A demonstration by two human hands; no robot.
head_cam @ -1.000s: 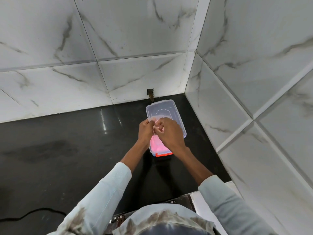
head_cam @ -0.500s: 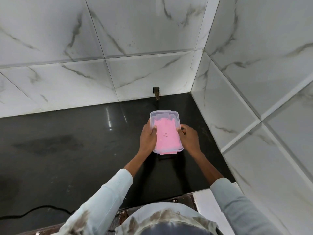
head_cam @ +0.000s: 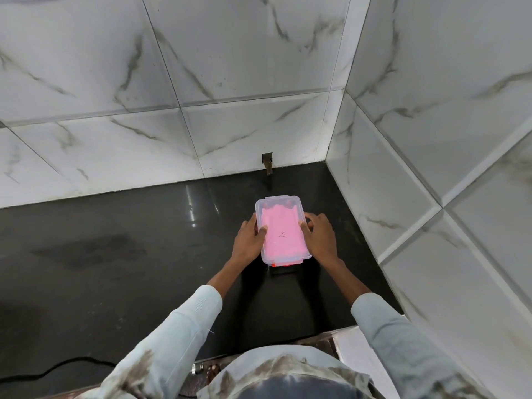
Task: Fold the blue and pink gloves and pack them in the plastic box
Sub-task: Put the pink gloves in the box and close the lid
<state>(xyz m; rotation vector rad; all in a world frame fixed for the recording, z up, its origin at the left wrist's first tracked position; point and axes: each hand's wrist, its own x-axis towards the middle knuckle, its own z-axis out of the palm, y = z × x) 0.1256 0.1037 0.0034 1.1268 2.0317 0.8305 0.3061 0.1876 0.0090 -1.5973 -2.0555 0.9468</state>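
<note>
Nearest me, my left hand (head_cam: 248, 243) grips the left side of the plastic box (head_cam: 281, 230), thumb curled over the lid's edge, and my right hand (head_cam: 320, 237) holds the right side the same way, fingers bent onto the rim. The box sits on the dark surface (head_cam: 115, 254) with the lid on and the pink glove (head_cam: 283, 234) folded flat under it; the blue one I can't make out. I read this as the closing step, so next comes even downward pressure round the rim to seat the lid, with the tiled wall (head_cam: 201, 82) beyond.
</note>
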